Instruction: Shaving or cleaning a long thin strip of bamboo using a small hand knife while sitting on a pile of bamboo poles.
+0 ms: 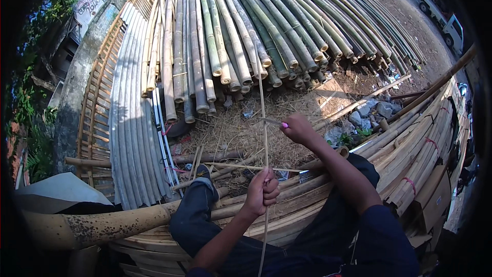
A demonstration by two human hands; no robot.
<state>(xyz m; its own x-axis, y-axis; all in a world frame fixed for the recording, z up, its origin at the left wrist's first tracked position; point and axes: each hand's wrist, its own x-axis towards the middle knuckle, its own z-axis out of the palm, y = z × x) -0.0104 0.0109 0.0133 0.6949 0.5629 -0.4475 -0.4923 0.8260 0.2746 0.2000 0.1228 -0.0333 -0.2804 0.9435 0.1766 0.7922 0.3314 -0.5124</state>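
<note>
A long thin bamboo strip (263, 100) runs upright through the middle of the view, from near the pole ends down past my lap. My left hand (262, 190) is closed in a fist around its lower part. To the upper right, my right hand (297, 129) grips a knife (274, 122) by its pink handle. The blade points left and lies across the strip, seeming to touch it, above my left hand. My legs are bent beneath my arms, with one shoe (203, 171) on the ground at the left.
A large stack of bamboo poles (225, 31) lies ahead. Corrugated sheets (128, 113) and a slatted bamboo frame (92, 102) stand left. A thick bamboo pole (118, 223) crosses the near left. Bundled split bamboo (410, 164) and stones (369, 114) lie right; a truck (441, 18) is parked far right.
</note>
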